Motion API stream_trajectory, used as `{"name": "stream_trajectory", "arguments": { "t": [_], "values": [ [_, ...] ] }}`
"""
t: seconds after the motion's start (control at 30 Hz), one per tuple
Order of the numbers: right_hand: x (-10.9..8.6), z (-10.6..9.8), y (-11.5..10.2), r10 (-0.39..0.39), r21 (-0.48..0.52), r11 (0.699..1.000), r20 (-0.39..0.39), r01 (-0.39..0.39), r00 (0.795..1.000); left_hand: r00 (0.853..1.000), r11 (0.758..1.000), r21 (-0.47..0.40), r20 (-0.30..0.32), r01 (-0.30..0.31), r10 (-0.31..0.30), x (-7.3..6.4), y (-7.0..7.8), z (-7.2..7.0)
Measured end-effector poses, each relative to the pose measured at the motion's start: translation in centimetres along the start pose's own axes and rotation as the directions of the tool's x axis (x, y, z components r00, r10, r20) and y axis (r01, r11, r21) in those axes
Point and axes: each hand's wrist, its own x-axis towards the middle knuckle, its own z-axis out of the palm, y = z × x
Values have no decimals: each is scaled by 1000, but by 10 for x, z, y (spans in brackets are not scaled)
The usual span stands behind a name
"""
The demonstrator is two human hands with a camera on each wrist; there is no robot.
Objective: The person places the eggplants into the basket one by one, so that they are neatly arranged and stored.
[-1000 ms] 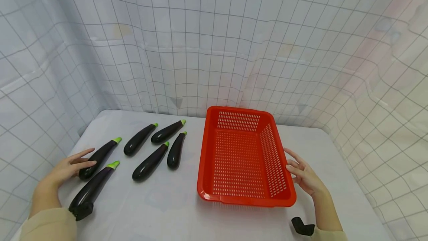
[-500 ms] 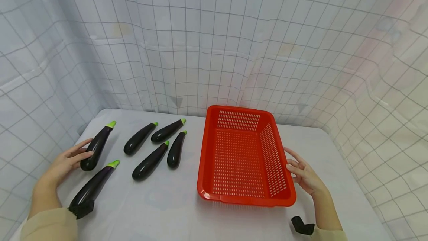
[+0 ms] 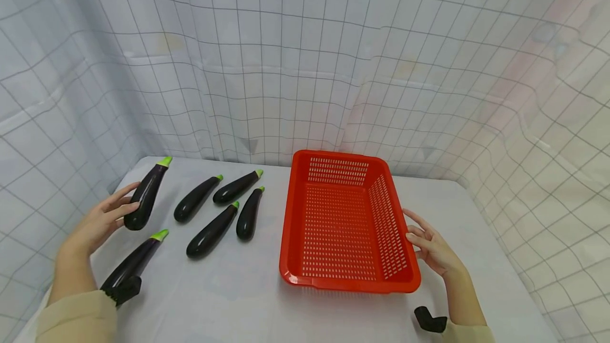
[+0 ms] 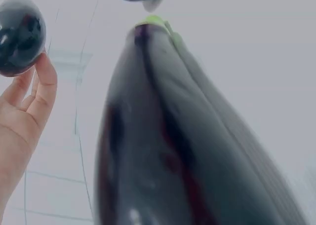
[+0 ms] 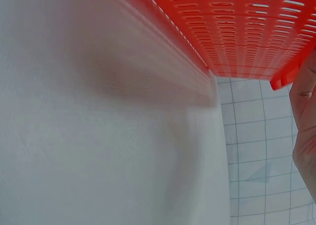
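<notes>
In the head view, your left hand (image 3: 102, 218) had an eggplant (image 3: 146, 195) between thumb and fingers, gripped toward its fat end; its long axis ran forward from the hand and leaned a little right, green stem farthest off. The red basket (image 3: 289, 216) stood well to the right of that hand, its longer sides pointing away from you, with four other eggplants (image 3: 213, 230) lying between the two. Another eggplant (image 3: 135, 262) lay beside your left wrist, on the nearer side of the grasped one. Your right hand (image 3: 432, 247) was much the nearer to the basket, its fingertips touching the right rim; whether they pinched it you could not tell. In the left wrist view, your fingers pressed against the rounded bottom of the held eggplant, glossy and nearly black, while the one near your wrist loomed large, blurred and purplish, its green end farthest from the camera. In the right wrist view, the basket's slotted wall rose just beside your fingers, whose tips were hidden. From there you could not see inside it.
</notes>
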Motion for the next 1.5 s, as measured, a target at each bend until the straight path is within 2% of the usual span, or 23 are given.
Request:
{"name": "stream_trajectory", "arguments": {
  "t": [0.17,0.3,0.37,0.47,0.77,0.97,1.23,1.5],
  "values": [
    [0,-1,0,-6,1,1000,16,6,1000,1000,999,19,6,-30,30,9,9,7],
    [1,-1,0,-2,9,1000,14,2,1000,997,997,-26,26,-77,77,15,14,15],
    [1,-1,0,-3,9,1000,14,3,1000,994,993,-76,37,-95,98,19,17,20],
    [1,-1,0,-10,5,1000,19,9,1000,992,990,-90,52,-109,113,25,21,29],
    [1,-1,-2,-1,-32,999,11,1,1000,989,990,-95,95,-104,113,49,36,52],
    [0,0,-5,25,-82,996,-13,-26,1000,983,986,-132,134,-106,123,66,49,71],
    [-1,0,-7,50,-193,979,-74,-63,996,975,982,-145,170,-118,142,90,71,97],
    [-1,0,-7,57,-200,977,-90,-74,994,963,979,-162,220,-121,156,110,94,118]
  ]
}}
